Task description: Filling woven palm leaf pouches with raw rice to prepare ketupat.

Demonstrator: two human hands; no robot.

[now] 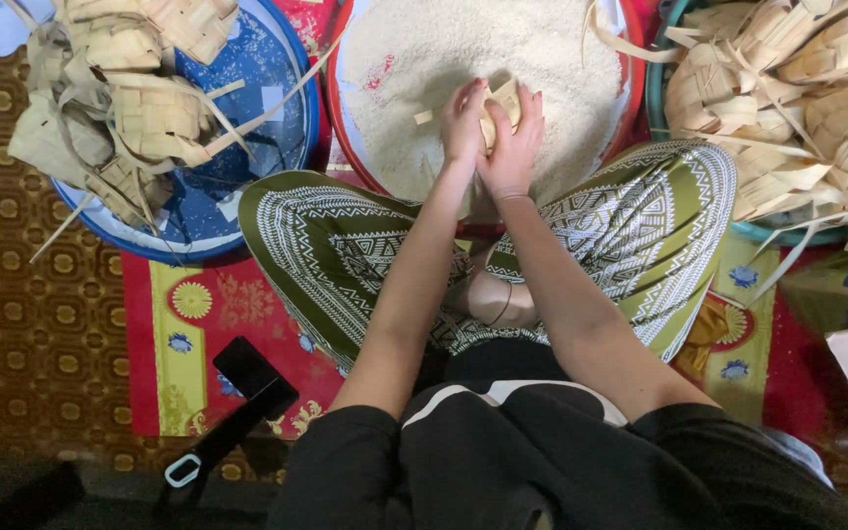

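— What was held over the rice (503, 59)?

— A small woven leaf pouch (499, 108) was clasped between the left hand (463, 123) and the right hand (514, 142), both closed on it, above the red basin (338, 108).

— And beside it?

— Woven pouches were piled in a blue basin (277, 88) (left) and a green basin (656, 93) (right).
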